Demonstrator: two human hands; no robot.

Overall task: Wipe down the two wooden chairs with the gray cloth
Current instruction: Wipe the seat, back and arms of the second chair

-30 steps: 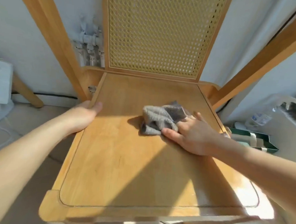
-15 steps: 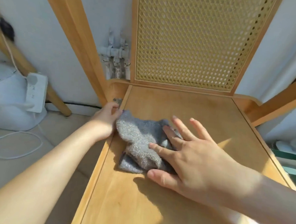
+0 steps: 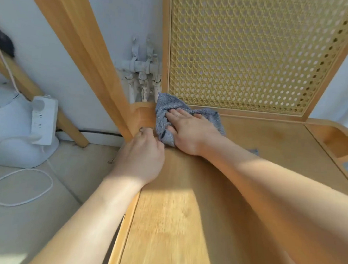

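Our left hand (image 3: 140,156) braces the light wooden chair w/ cane back (image 3: 184,223) at its seat edge, fingers curled together on the rim, prob. to steady it. Right hand (image 3: 191,130) presses the crumpled gray cloth (image 3: 164,115) flat into the seat's back-left corner, fingers slightly apart.

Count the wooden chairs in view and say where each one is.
1 for certain: the chair being wiped fills the centre, its seat under both hands. A wooden leg leaning at the left wall may belong to a second chair, but the rest is hidden.
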